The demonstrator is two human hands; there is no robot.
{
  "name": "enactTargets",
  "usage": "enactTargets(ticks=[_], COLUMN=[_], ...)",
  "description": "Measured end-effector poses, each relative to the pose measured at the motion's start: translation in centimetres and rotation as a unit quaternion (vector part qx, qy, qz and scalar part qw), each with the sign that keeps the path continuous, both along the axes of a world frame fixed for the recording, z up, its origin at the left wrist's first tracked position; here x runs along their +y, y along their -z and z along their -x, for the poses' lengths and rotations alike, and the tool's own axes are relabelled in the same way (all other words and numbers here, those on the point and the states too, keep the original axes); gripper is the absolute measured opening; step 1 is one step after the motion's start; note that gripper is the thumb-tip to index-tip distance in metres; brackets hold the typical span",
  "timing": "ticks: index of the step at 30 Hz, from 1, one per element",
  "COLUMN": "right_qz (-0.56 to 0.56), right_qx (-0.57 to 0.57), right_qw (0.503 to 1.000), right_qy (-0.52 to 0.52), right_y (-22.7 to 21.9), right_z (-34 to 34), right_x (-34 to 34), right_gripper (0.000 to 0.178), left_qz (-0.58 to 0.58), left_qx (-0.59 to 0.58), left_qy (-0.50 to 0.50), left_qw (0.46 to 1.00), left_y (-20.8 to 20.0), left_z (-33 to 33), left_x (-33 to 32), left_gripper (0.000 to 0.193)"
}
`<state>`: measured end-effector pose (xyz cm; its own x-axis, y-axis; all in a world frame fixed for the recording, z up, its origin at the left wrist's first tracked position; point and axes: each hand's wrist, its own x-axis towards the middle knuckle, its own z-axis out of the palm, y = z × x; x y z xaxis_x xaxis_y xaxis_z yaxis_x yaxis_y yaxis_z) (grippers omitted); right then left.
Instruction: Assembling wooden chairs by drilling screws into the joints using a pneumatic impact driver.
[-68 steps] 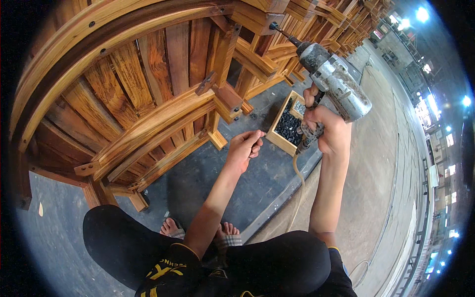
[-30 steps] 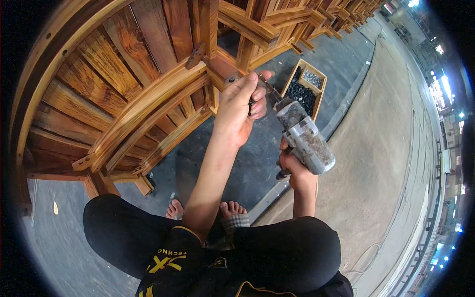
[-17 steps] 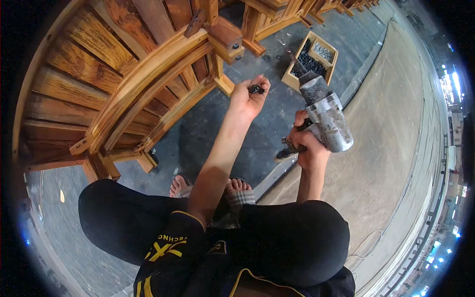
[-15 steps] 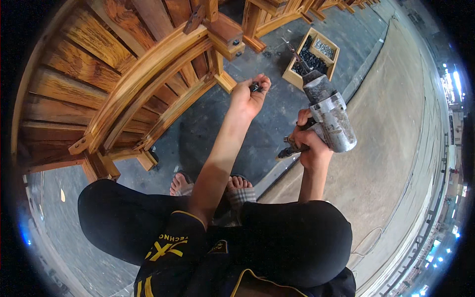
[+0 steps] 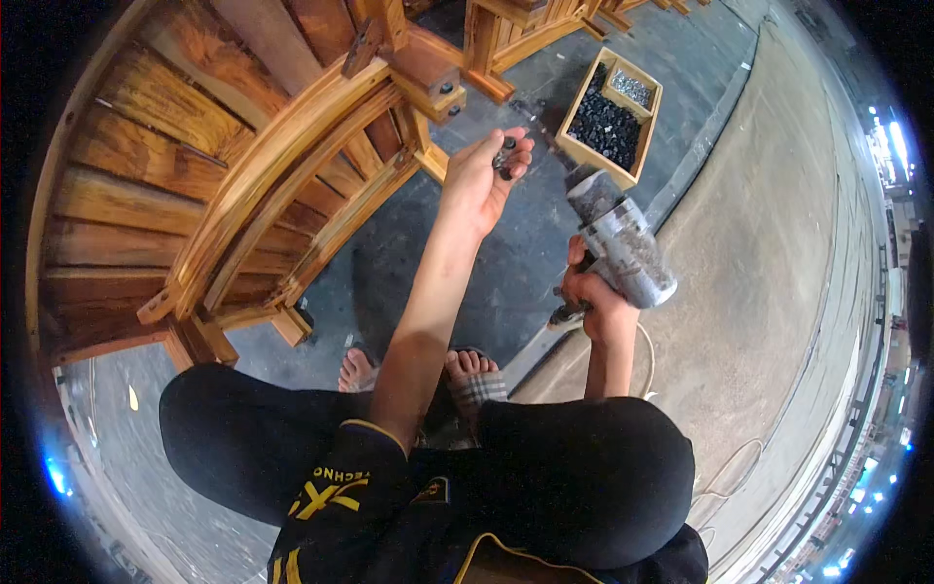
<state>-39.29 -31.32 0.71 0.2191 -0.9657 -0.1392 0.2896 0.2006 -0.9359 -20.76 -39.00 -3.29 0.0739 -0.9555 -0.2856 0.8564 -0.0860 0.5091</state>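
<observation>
Small black pieces (image 5: pixel 505 165), some with a pale metal glint, lie in the curled fingers of my left hand (image 5: pixel 474 185). Their exact kind is too small to tell. My right hand (image 5: pixel 601 297) grips a worn, silver-grey power driver (image 5: pixel 628 248) by its handle. Its long bit, smeared by motion, points up and left, with its tip just beyond my left fingers. Close to my left hand is the corner block (image 5: pixel 428 83) of a curved, slatted wooden furniture piece (image 5: pixel 263 165); dark round fittings (image 5: pixel 446 89) show on the block's end.
A wooden box (image 5: pixel 630 177) on the dark floor holds black pieces (image 5: pixel 603 127) in its larger compartment and silver screws (image 5: pixel 632 90) in the smaller one. More wooden furniture (image 5: pixel 501 44) stands behind. A pale hose (image 5: pixel 650 355) runs by my right forearm. My sandalled feet are below.
The driver has swung left, bringing its bit close to my left hand. My left fingers have loosened, showing more of the black pieces. The view has shifted slightly.
</observation>
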Motion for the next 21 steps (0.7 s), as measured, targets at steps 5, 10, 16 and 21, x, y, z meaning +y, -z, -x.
enactTargets(ticks=[5,10,16,21], right_qz=[-0.007,0.018,0.033,0.045], right_qx=[0.042,0.088,0.116,0.142], right_qw=[0.999,0.996,0.993,0.989], right_qy=[0.030,-0.011,0.008,-0.027], right_y=[0.0,0.8,0.7,1.4], right_z=[-0.8,0.1,-0.7,0.0], right_x=[-0.1,-0.3,0.0,0.0], right_gripper=[0.029,0.034,0.033,0.030], left_qz=[0.010,0.043,0.061,0.067], left_qx=[-0.018,0.076,0.084,-0.013], left_qy=[-0.024,0.019,0.056,0.051], left_qw=[1.000,0.996,0.993,0.996], left_y=[-1.5,-1.9,-3.0,-3.9], left_z=[-0.8,-1.6,-2.2,-3.3], left_x=[0.4,0.3,0.9,1.9], left_gripper=[0.028,0.035,0.040,0.037])
